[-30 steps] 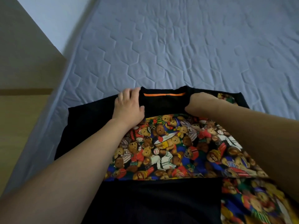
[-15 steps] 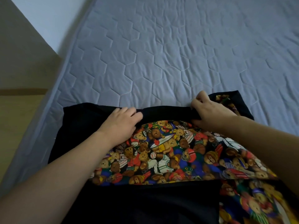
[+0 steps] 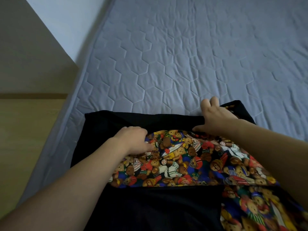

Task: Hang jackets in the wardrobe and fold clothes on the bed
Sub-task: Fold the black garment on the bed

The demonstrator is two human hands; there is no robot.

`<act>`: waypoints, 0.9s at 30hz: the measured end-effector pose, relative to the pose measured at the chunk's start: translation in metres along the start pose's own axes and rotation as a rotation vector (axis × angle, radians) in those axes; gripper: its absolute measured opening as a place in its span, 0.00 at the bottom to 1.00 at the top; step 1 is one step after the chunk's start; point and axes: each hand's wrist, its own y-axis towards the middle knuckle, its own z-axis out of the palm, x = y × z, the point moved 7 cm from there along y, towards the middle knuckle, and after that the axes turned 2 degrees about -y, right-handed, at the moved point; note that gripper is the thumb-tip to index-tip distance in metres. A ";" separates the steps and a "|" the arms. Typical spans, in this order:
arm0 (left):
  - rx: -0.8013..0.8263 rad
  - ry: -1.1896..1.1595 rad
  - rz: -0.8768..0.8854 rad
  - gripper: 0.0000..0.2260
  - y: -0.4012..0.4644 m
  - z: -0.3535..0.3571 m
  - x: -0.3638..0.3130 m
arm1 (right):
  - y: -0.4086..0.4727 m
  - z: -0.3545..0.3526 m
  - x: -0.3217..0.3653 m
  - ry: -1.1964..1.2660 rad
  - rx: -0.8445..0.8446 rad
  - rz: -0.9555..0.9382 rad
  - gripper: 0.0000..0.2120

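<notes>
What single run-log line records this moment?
step: folding | item: black garment with teddy-bear print on bed | left hand: grips fabric | right hand: pinches far fold

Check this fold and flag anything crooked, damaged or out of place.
Nothing is damaged or spilled. The shirt lies on the bed, and its far edge is a little uneven: a printed corner sticks out past the black fold by the right hand. The left hand rests at the print's edge.
</notes>
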 end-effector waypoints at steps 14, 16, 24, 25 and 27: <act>-0.042 -0.441 0.093 0.02 0.019 -0.023 0.012 | -0.012 0.024 -0.003 0.411 0.666 0.044 0.45; -0.030 -0.432 0.120 0.03 0.023 -0.026 0.008 | -0.010 0.024 0.006 0.349 0.620 0.013 0.40; 0.009 -0.324 0.188 0.07 0.028 -0.030 -0.010 | -0.012 0.007 0.000 0.827 0.395 0.137 0.32; 0.003 -0.317 0.200 0.06 0.027 -0.030 -0.011 | -0.013 0.002 -0.005 0.936 0.386 0.176 0.36; -0.004 -0.307 0.217 0.05 0.027 -0.030 -0.013 | -0.016 -0.001 -0.008 1.097 0.410 0.207 0.40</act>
